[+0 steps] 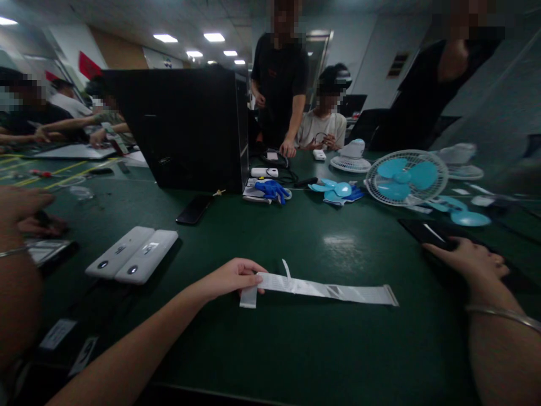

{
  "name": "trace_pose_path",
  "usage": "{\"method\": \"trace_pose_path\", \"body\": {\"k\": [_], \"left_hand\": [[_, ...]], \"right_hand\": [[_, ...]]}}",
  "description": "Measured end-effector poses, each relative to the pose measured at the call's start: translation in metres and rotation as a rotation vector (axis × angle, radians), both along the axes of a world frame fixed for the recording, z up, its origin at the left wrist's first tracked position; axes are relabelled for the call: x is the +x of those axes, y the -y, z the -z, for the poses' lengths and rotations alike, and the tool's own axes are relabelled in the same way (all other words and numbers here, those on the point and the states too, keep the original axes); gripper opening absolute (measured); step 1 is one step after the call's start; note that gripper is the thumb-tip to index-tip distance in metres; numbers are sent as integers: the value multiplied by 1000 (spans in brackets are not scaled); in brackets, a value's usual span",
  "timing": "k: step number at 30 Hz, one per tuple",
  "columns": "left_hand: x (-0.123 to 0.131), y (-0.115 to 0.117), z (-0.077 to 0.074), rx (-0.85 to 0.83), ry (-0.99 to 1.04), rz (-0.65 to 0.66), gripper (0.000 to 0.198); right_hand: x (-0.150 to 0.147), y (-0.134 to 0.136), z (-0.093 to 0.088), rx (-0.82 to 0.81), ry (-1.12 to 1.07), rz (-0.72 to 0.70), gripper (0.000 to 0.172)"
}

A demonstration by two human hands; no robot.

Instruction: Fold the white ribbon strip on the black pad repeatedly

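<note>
My left hand [243, 278] pinches the left end of a flat white ribbon strip [313, 287] between thumb and fingers. A short end of the strip folds down below the fingers, and a narrow tab sticks up near its middle. The long part stretches right just over the green table [321, 349], ending in a connector-like edge. At the right, my right hand [477, 259], with a bracelet at the wrist, is closed round a black flat object [437, 234]; its curled fingers are partly hidden in shadow.
Two white devices [146, 256] lie at the left, a black phone [194, 209] behind them. A large black case [186, 129] stands further back, beside blue gloves [273, 190] and a blue-bladed fan [406, 176]. Another person's arm [17, 293] reaches in at the left edge.
</note>
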State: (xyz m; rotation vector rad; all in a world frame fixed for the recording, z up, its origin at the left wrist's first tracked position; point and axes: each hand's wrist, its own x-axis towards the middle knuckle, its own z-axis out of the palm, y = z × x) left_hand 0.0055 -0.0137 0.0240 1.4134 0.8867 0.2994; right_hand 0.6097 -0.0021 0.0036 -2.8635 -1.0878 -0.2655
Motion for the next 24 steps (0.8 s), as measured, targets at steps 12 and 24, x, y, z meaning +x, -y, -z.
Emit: {"method": "trace_pose_path", "body": {"k": [12, 24], "left_hand": [[2, 2, 14, 200, -83, 9, 35], [0, 11, -11, 460, -361, 183, 33]], "right_hand": [[-98, -9, -35, -97, -82, -284, 78], [-252, -20, -20, -22, -89, -1182, 64]]}}
